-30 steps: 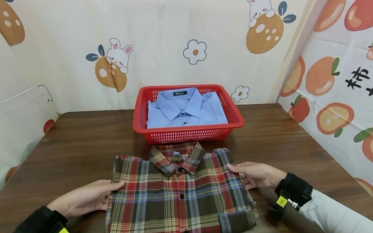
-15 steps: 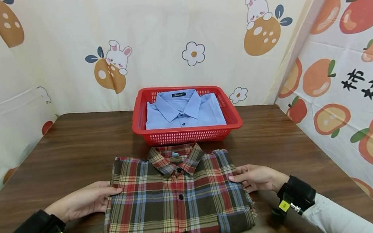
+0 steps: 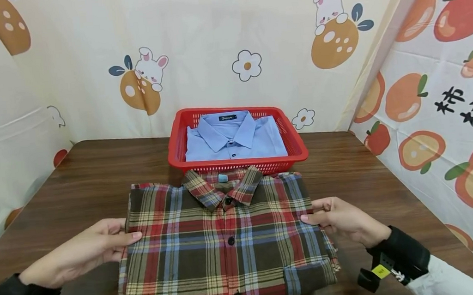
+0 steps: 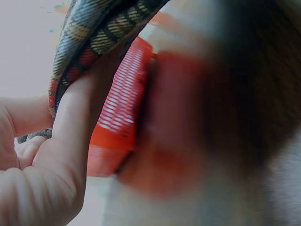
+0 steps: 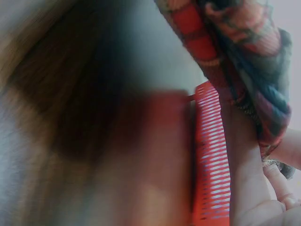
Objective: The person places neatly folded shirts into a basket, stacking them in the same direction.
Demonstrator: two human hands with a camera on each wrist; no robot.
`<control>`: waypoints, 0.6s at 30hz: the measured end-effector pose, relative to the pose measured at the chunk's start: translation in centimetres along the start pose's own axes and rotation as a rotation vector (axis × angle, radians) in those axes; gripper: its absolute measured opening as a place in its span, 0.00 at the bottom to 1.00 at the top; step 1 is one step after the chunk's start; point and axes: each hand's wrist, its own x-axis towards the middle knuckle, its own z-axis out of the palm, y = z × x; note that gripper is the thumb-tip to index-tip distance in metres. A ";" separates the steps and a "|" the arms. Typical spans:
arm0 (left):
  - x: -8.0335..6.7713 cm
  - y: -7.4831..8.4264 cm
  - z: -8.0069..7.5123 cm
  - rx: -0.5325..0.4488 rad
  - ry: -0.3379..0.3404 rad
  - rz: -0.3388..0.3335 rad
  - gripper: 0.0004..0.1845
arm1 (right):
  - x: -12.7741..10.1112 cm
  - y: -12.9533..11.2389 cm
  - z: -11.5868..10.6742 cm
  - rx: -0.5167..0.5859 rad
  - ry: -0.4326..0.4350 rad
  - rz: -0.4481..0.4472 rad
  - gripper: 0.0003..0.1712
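Note:
A folded plaid shirt (image 3: pixel 227 241) in red, dark green and cream, collar facing away, is held up flat between both hands in the head view. My left hand (image 3: pixel 90 249) pinches its left side, thumb on top and fingers underneath. On the opposite side my right hand (image 3: pixel 346 220) grips the edge the same way. Both wrist views show the folded layers of the plaid shirt (image 4: pixel 94 42) raised above the table, with fingers beneath. The shirt's collar overlaps the front of a red basket (image 3: pixel 237 162) in the head view.
Inside the red basket lies a folded light blue shirt (image 3: pixel 233 136), collar up. The basket stands at the back of the brown wooden table (image 3: pixel 97 177), close to a printed cloth backdrop (image 3: pixel 203 39). Another fruit-printed cloth (image 3: pixel 418 128) hangs along the right.
Both hands have taken hold of the plaid shirt's sides and lifted it from the table. It now looks larger, and its collar overlaps the basket's front. The basket has stayed put.

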 end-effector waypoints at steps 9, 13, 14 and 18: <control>0.1 6.3 -0.1 0.125 0.131 0.102 0.13 | -1.7 -5.6 -2.1 -0.066 0.115 -0.079 0.04; 1.4 10.0 -0.5 0.226 0.305 0.083 0.16 | -1.2 -8.2 -3.7 -0.135 0.221 -0.099 0.07; 1.9 10.9 -0.7 0.238 0.345 0.080 0.18 | -1.0 -8.9 -4.2 -0.150 0.247 -0.099 0.09; 4.3 13.7 -1.3 0.302 0.443 0.110 0.25 | 0.3 -11.3 -6.4 -0.145 0.313 -0.060 0.29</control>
